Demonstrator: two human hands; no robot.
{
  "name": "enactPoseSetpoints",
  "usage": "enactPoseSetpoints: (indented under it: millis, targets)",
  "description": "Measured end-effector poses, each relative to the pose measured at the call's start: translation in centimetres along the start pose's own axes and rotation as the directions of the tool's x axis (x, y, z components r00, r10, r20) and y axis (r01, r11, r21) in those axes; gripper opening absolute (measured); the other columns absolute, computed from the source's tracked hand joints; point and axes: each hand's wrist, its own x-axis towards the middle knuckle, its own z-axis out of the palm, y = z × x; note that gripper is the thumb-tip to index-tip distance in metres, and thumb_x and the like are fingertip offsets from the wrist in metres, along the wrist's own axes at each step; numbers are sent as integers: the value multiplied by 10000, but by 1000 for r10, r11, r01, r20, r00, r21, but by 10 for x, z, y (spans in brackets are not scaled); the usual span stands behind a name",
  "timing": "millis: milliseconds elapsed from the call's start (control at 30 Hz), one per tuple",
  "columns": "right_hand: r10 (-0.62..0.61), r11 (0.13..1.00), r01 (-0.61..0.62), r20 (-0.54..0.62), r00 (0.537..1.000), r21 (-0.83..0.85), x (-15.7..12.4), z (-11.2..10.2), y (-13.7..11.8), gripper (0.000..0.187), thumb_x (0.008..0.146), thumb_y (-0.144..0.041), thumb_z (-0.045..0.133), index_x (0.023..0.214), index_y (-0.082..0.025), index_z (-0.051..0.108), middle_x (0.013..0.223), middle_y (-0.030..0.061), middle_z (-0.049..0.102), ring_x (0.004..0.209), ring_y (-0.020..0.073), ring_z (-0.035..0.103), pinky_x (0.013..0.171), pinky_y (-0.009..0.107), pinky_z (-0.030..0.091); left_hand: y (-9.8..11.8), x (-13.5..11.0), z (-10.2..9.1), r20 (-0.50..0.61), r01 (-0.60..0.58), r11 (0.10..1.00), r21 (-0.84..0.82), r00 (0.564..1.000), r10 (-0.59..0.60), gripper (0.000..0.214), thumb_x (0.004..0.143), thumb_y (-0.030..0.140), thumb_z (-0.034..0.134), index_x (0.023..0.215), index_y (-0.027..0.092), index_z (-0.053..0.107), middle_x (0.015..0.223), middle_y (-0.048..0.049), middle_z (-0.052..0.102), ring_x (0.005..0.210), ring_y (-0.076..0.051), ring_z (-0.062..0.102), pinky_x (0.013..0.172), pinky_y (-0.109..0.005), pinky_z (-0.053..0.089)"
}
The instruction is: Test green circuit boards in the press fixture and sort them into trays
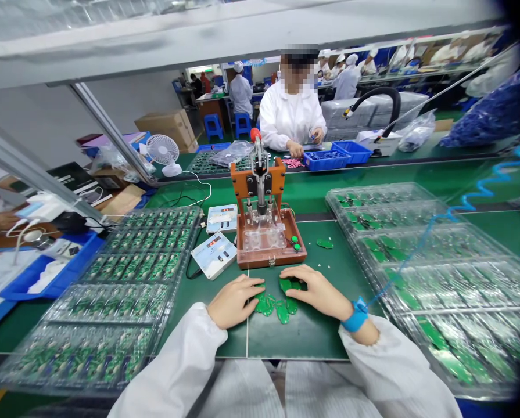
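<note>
Several small green circuit boards [276,305] lie in a loose pile on the green mat, just in front of an orange-brown press fixture [266,229] with a red-knobbed lever. My left hand [232,299] rests curled at the pile's left edge, fingertips touching the boards. My right hand [314,288] reaches in from the right with a blue wrist strap [356,314], its fingers pinched on one green board [288,284]. One more board [325,244] lies alone right of the fixture.
Clear blister trays of green boards lie at left [124,284] and right [438,273]. Two small white meters [214,254] sit left of the fixture. A blue coiled cord [473,197] runs right. Across the bench a person in white works near blue bins [333,158]; a small fan [164,152] stands at back left.
</note>
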Motion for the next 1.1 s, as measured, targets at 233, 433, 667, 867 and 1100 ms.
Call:
enactPoseSetpoints:
  millis: [233,433,667,867,1100]
  targets:
    - [-61,997,69,-213,975,30,46,-41,-17,297,869,-357,712,1147,-254,713,1232,66,727,1030,231,690,867,389,579,-3,0,3,10,76,991,-107,997,-76,262,939,196,623,1184,197,713,1338,-68,655,1175,-264,616,1051,-443,519]
    - [-81,995,69,-204,976,-65,96,-40,-5,338,796,-270,783,1127,-235,725,1157,72,751,1069,257,665,981,445,530,-9,0,7,-64,62,983,-172,995,-74,260,909,198,672,1165,206,710,1304,-73,670,1178,-263,623,1038,-439,518]
    - [-84,988,63,-146,986,-143,103,-39,-3,377,791,-270,784,1160,-240,713,1130,74,755,1023,266,667,972,460,513,-1,5,-23,-257,-103,964,-245,966,38,176,906,201,687,1078,218,718,1256,-65,687,1112,-223,655,993,-399,528]
    - [-75,986,54,-134,988,-159,105,-44,-6,493,763,-298,811,1236,-249,684,1074,78,752,1007,287,659,957,482,511,-27,45,-54,-526,-76,996,-37,849,46,103,905,217,692,998,199,733,1155,-82,718,1137,-262,607,1006,-466,506]
    - [-84,996,70,-263,961,-62,98,-48,-1,452,773,-307,775,1214,-275,679,1223,54,737,1071,271,680,990,478,537,-55,75,-50,-454,-27,998,-54,891,-1,104,888,242,697,968,204,749,1152,-70,728,1144,-264,620,1036,-479,500]
